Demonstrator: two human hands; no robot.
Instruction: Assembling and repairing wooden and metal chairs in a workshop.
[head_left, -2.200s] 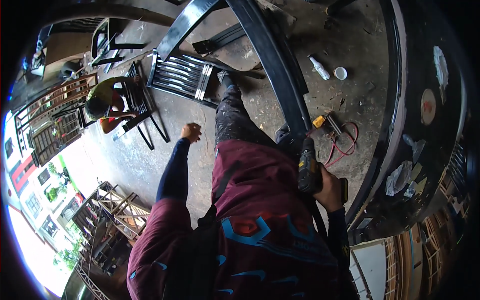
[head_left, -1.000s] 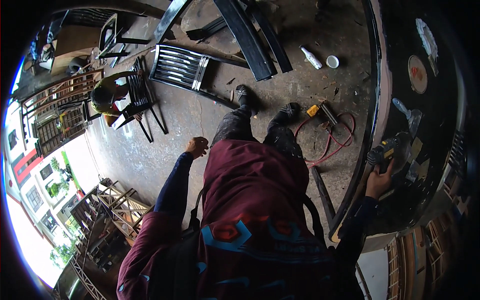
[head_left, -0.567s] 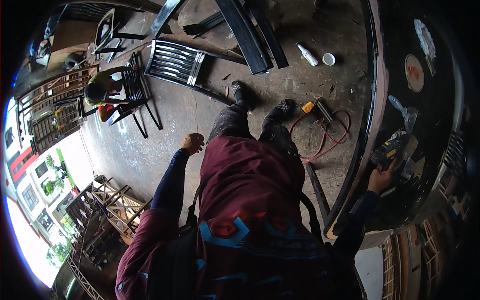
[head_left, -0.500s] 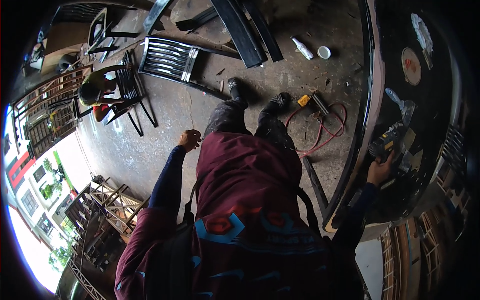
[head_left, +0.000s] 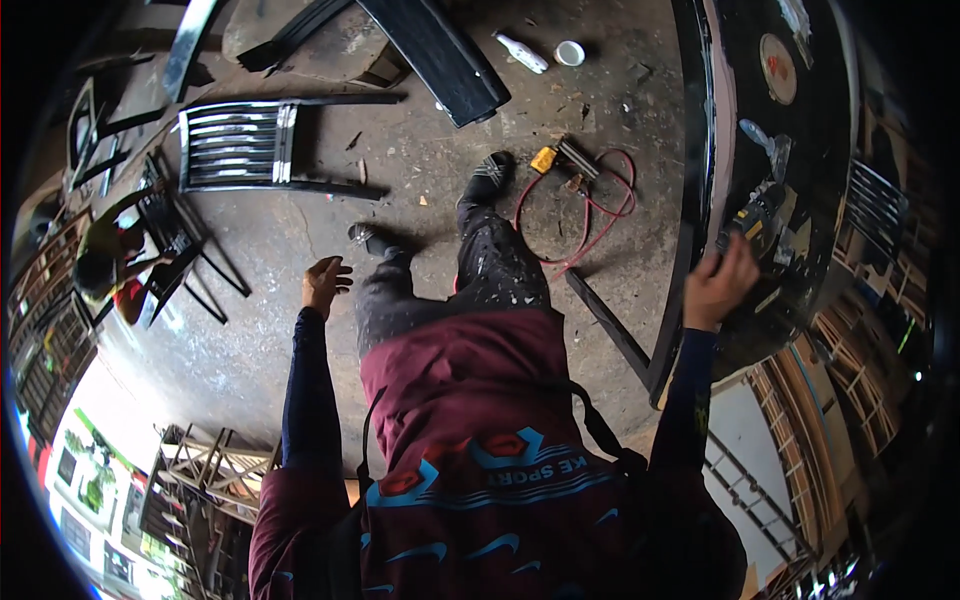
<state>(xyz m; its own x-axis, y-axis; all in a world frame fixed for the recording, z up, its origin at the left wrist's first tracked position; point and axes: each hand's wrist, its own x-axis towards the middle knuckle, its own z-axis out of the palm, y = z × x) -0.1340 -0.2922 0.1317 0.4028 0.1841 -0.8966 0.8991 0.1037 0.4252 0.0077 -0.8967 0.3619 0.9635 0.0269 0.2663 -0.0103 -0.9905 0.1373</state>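
My left hand [head_left: 325, 285] hangs empty over the floor, its fingers apart. At the edge of a black tabletop [head_left: 800, 180], my right hand [head_left: 722, 285] is raised with thumb and fingers apart and nothing seen in it. Just beyond its fingertips lies a dark power tool with yellow markings [head_left: 755, 222]; whether they touch it I cannot tell. A scraper with a pale blue handle [head_left: 765, 140] lies farther up the tabletop, below a round lid with a red smear [head_left: 778, 68].
A black slatted chair part [head_left: 240, 150] lies on the floor ahead. A yellow-and-grey tool [head_left: 560, 160] has a red hose [head_left: 588, 235] looped beside it. A white bottle [head_left: 521, 52] and white cup [head_left: 569, 53] stand farther off. At left a person [head_left: 115, 250] works over black furniture.
My right hand has come off the power tool and drawn back toward the tabletop's edge. My feet have shifted in a step, and the surroundings have slid left in view.
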